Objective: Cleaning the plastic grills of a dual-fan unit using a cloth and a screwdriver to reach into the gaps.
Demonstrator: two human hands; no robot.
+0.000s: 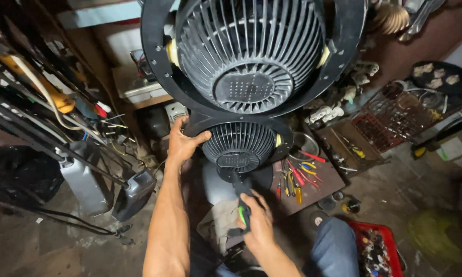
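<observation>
Floor: bare grey concrete (61, 241) is showing dusty and stained along the lower left.
Wall: a reddish-brown wall (420, 41) is rising at the upper right.
Shelf: a wooden shelf (149, 100) is sitting at upper centre-left.
Light: dim, even light is falling from above.

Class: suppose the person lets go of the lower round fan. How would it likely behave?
The lower fan looks like rigid ribbed plastic, so probably stiff and fairly light. The left hand steadies its ring frame, suggesting it may tip or swivel. Its round body could roll if laid loose.
</observation>
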